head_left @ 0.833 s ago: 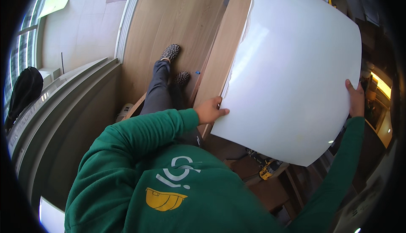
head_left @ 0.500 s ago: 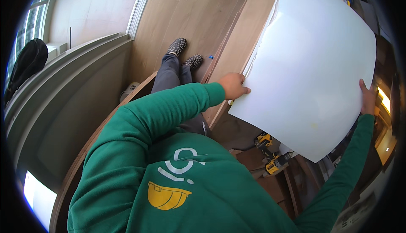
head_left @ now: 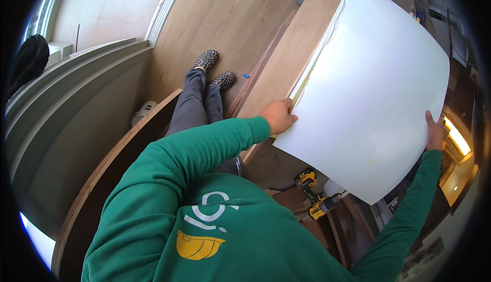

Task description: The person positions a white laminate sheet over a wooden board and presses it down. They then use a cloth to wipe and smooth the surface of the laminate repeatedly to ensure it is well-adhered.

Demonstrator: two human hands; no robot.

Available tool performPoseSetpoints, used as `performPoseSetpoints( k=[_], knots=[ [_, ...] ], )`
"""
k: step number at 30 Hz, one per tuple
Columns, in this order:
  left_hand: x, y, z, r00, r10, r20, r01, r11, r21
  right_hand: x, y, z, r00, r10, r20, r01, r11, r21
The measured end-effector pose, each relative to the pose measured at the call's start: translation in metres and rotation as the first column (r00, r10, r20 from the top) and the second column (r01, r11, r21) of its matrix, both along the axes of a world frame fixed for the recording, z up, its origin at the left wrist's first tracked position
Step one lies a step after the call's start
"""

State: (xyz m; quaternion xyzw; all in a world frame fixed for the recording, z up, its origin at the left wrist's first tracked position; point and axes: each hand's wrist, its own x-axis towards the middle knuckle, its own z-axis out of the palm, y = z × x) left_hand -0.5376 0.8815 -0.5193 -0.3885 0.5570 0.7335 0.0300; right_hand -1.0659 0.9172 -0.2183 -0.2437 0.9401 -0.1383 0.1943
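Note:
A large glossy white sheet (head_left: 378, 82) lies at a slant across a long wooden board (head_left: 302, 41). Its left edge is ragged, with a pale yellowish strip showing beneath. My left hand (head_left: 279, 116) is closed on that edge near the sheet's near-left corner, thumb on top. On the far right, my right hand (head_left: 435, 131) holds the opposite edge; most of its fingers are hidden. The sheet's near edge juts out beyond the board.
A yellow and black cordless drill (head_left: 318, 206) lies below the near edge, beside wooden pieces (head_left: 335, 231). A curved plywood edge (head_left: 117, 156) and grey moulded panel (head_left: 92, 92) stand at left. My shoes (head_left: 223, 80) rest on the wood-plank floor (head_left: 220, 21).
The whole view has shifted slightly. Along the sheet's left edge, more of the yellowish strip shows beside my left hand. Both hands keep their hold.

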Motion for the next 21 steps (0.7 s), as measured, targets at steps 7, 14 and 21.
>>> performPoseSetpoints(
  k=[7,14,21],
  knots=[
    [-0.001,-0.005,-0.013,0.999,-0.040,-0.010,0.040,0.999,0.015,0.005,0.001,-0.001,1.000,-0.009,0.018,0.009,1.000,-0.008],
    [0.001,-0.014,-0.016,0.994,-0.109,0.007,0.108,0.992,0.063,0.019,0.004,-0.004,1.000,-0.006,-0.004,0.006,1.000,-0.021],
    [-0.001,-0.004,-0.033,0.997,-0.061,-0.043,0.060,0.998,-0.033,0.021,0.004,-0.007,0.998,-0.022,-0.061,0.023,1.000,0.018]
  ],
)
